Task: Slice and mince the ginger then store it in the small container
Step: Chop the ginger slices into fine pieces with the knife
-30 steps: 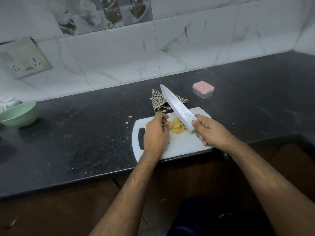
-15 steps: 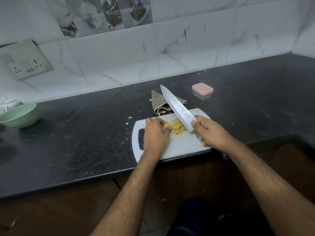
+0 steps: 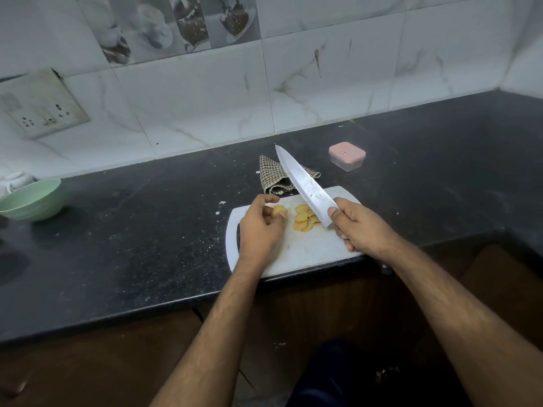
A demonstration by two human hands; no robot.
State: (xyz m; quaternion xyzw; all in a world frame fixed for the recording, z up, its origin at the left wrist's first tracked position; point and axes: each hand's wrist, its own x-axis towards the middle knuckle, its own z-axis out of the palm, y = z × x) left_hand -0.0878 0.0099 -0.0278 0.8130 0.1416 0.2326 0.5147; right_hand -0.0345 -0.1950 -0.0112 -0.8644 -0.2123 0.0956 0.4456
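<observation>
Several yellow ginger slices [image 3: 304, 221] lie in a small pile on the white cutting board [image 3: 311, 254] at the counter's front edge. My left hand [image 3: 260, 227] pinches one ginger slice [image 3: 278, 210] just left of the pile. My right hand [image 3: 363, 227] grips the handle of a large knife [image 3: 302, 183]; its blade is raised, tip pointing up and to the back left, above the pile. The small clear container with a pink lid [image 3: 347, 156] stands closed behind the board, to the right.
A checked cloth [image 3: 274, 177] lies crumpled just behind the board. A green bowl [image 3: 30, 199] sits far left on the black counter [image 3: 132, 236]. A wall socket [image 3: 41, 104] is on the tiled wall. The counter turns a corner at the right.
My left hand has drawn one slice leftward out of the pile and lifted slightly. The knife and my right hand have stayed nearly still.
</observation>
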